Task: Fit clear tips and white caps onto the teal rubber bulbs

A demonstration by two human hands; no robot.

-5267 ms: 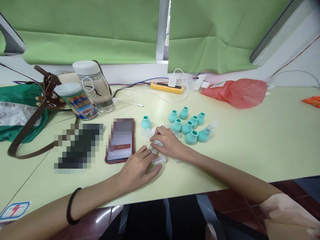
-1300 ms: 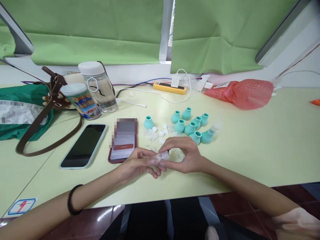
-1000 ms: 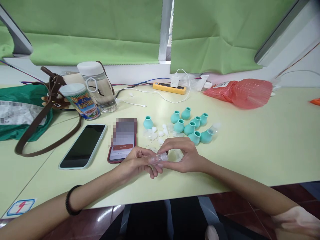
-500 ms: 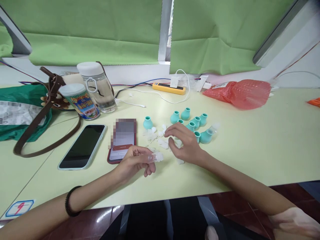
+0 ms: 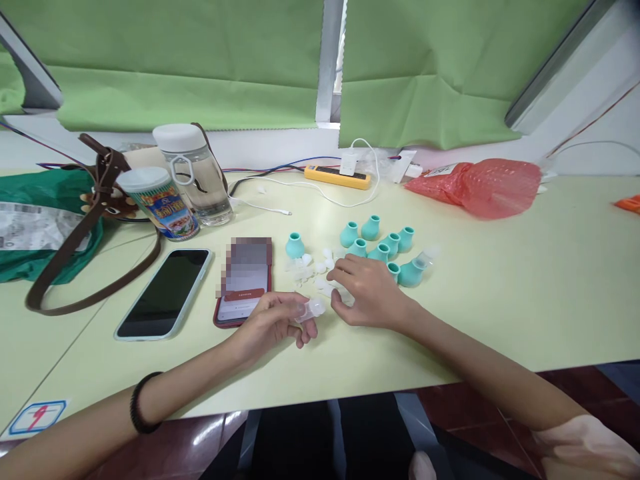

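My left hand (image 5: 280,319) is closed on a short translucent plastic tube (image 5: 313,309), pinched between thumb and fingers, its end pointing right. My right hand (image 5: 367,290) hovers just right of it with fingers curved and a gap between thumb and fingertips; nothing shows in it. Below and beside its fingertips lie small white plastic pieces (image 5: 325,287), partly hidden by the hand. Several teal rubber bulbs (image 5: 371,230) stand behind my right hand. One teal bulb (image 5: 411,273) lies tilted with a clear tube (image 5: 427,257) in its neck. Another teal bulb (image 5: 295,247) stands apart on the left.
A phone in a red case (image 5: 243,317) lies by my left hand, with a second phone (image 5: 165,293) further left. Behind them stand a patterned canister (image 5: 163,207) and a water bottle (image 5: 213,193). A yellow power strip (image 5: 337,177) and red plastic bag (image 5: 500,190) lie at the back.
The tube in my left hand has turned so its end tips upward. My right hand has lowered slightly toward the white pieces, uncovering more of a teal bulb behind it.
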